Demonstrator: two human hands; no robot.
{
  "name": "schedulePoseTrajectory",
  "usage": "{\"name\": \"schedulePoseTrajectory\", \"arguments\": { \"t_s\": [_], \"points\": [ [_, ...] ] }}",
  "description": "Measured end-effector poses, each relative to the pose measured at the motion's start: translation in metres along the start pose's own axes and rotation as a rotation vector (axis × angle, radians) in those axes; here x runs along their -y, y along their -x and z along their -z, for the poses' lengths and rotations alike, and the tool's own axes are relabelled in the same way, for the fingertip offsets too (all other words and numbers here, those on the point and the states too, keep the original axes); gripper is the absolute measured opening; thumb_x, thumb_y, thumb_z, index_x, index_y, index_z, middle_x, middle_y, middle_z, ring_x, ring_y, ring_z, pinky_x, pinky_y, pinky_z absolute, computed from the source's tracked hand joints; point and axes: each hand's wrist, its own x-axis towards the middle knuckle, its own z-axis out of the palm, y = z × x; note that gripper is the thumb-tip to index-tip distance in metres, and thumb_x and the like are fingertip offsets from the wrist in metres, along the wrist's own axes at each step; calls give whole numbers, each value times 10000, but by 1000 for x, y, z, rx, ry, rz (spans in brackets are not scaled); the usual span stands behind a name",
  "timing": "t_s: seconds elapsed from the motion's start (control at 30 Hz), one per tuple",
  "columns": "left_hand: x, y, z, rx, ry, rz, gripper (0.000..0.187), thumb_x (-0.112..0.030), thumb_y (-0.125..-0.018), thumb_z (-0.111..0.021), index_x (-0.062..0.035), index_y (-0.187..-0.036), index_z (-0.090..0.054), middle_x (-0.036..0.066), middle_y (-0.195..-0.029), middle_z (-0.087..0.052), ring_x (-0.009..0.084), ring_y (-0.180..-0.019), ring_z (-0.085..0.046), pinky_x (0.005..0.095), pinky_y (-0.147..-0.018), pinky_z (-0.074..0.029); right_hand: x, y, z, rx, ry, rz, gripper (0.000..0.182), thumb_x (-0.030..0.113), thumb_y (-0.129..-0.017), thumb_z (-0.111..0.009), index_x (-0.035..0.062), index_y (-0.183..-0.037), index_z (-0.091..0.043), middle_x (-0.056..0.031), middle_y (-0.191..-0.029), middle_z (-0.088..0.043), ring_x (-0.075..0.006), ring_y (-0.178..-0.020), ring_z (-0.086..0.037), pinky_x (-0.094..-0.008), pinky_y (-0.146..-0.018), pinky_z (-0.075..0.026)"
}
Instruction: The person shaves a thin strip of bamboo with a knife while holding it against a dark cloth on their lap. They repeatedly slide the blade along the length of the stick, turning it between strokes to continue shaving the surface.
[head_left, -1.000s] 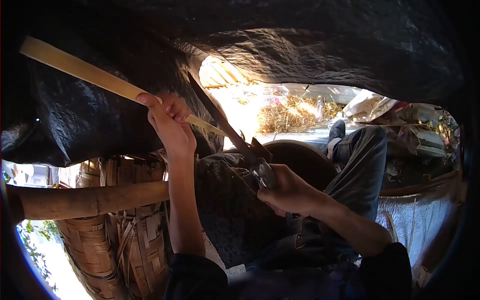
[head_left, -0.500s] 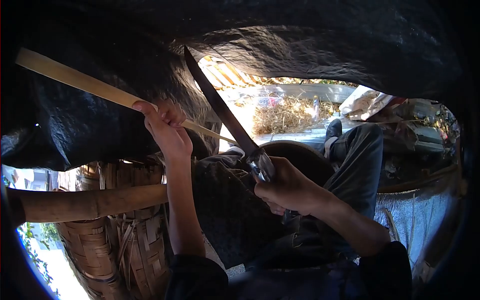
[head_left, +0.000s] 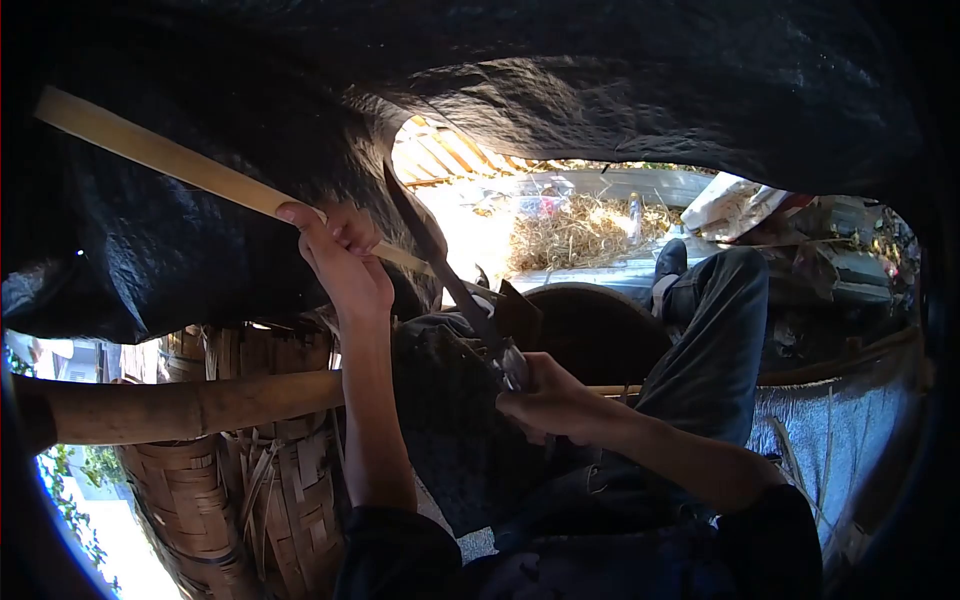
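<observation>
Dark sheeting (head_left: 640,95) overhead; straw (head_left: 570,235) on the ground beyond; woven baskets (head_left: 205,480) behind a bamboo pole (head_left: 200,408). Left hand (head_left: 342,250): closed around a pale strip (head_left: 170,155), which slants out past both sides of the grip. Right hand (head_left: 555,395): fist closed on the handle of a long knife (head_left: 437,257), blade angled up and away, crossing the strip's line to the right of the left hand. Contact between blade and strip: cannot tell.

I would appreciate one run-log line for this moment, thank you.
left hand: gripping pale strip; right hand: holding knife; blade: crossing strip in view, contact unclear
</observation>
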Motion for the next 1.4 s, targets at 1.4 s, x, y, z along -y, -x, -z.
{"name": "schedulePoseTrajectory", "arguments": {
  "t_s": [1.4],
  "points": [
    [0,2,4,42,102,31,575,-639,-888,-321,-153,-588,-252,-43,-515,-189,72,-461,-139,228,-429,-152,-13,-3,25,-73,-175,34,47,22,-796,-516,10,-809,-473,-37,-523,-466,-102,-388,-449,-276,-353,-358]
  ]
}}
